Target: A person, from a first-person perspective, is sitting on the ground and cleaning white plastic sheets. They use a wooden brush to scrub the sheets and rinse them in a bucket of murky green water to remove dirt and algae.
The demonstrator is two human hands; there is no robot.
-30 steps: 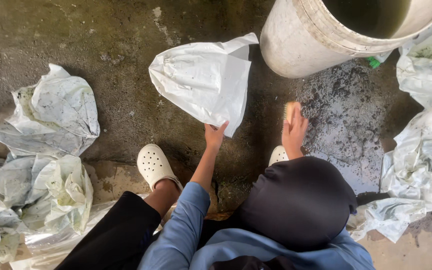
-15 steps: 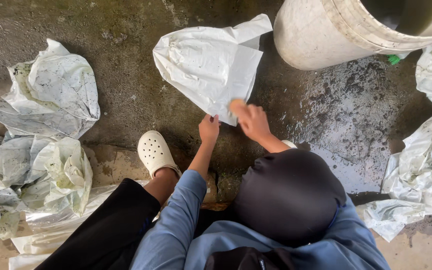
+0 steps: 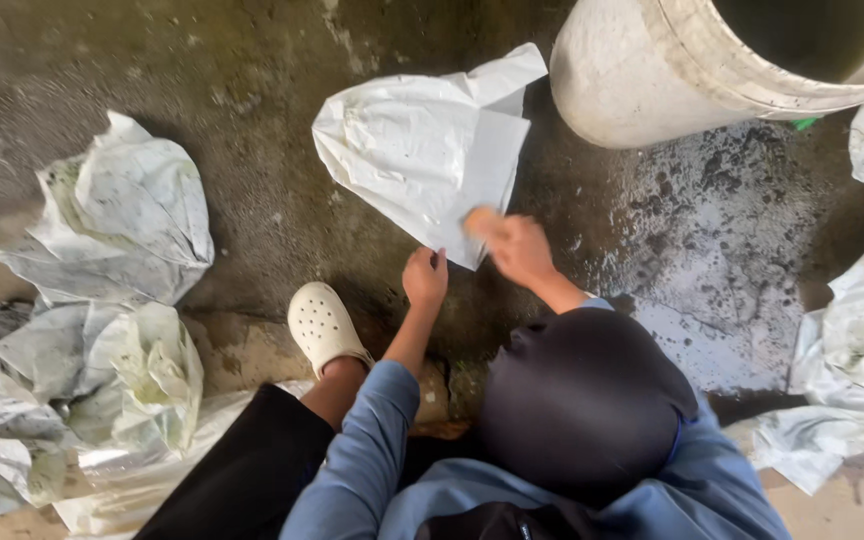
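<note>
A white plastic sack (image 3: 422, 150) lies flat on the wet concrete floor in front of me. My left hand (image 3: 425, 277) pinches the sack's near corner and holds it down. My right hand (image 3: 517, 248), blurred with motion, rests on the sack's near right edge. Its fingers are closed on a small tan scrubbing pad (image 3: 476, 219) that presses on the sack. Below the hands are my dark head covering (image 3: 582, 400) and blue sleeves.
A large white drum (image 3: 652, 70) stands at the top right, close to the sack. Crumpled white sacks are heaped at the left (image 3: 112, 230) and along the right edge (image 3: 862, 340). My white clog (image 3: 322, 325) is planted near the left hand. The floor is wet and gritty.
My right hand has swung left with the pad, from the wet floor beside the drum onto the sack's near edge. The left hand has stayed on the sack's corner.
</note>
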